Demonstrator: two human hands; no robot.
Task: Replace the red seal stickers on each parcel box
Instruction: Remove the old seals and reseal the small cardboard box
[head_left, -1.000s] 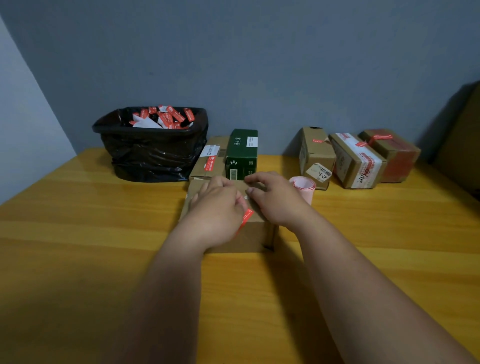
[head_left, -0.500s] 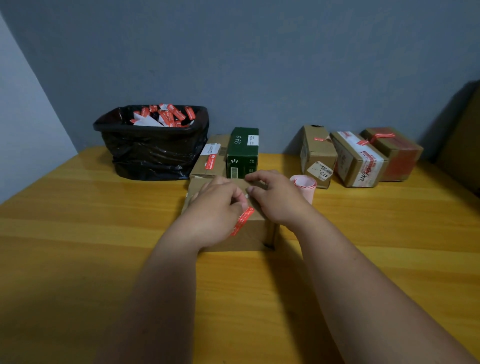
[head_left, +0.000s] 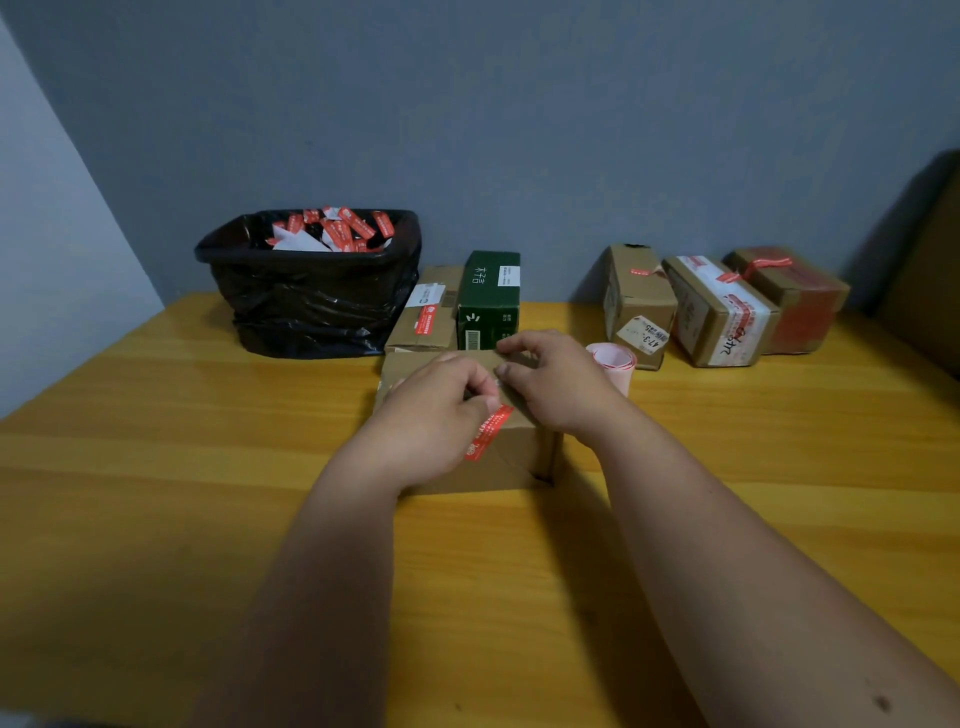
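1. A yellow wooden table (head_left: 156, 519) is stretching out under a grey-blue wall, with both bare forearms reaching in from the near edge
2. The left hand (head_left: 431, 415) is sitting on a brown parcel box (head_left: 514, 462) in the middle of the table, its fingers curled and pinching the top end of a red seal sticker (head_left: 488, 431), which is running slantwise down over the box's near edge
3. The right hand (head_left: 561, 379) is lying right beside it on the box top, fingers bent and holding the cardboard, fingertips almost meeting the left thumb
4. Just behind the right hand, a pale pink roll (head_left: 615, 364) is standing on the table
5. Further back, a green box (head_left: 488, 301) is standing beside a brown box (head_left: 426, 322) wearing a red sticker
6. Off to the right, three more cardboard parcels (head_left: 722, 306) are lining up near the wall, red strips showing on them
7. At the far left, a bin lined with a black bag (head_left: 311, 296) is holding a heap of red stickers and white scraps
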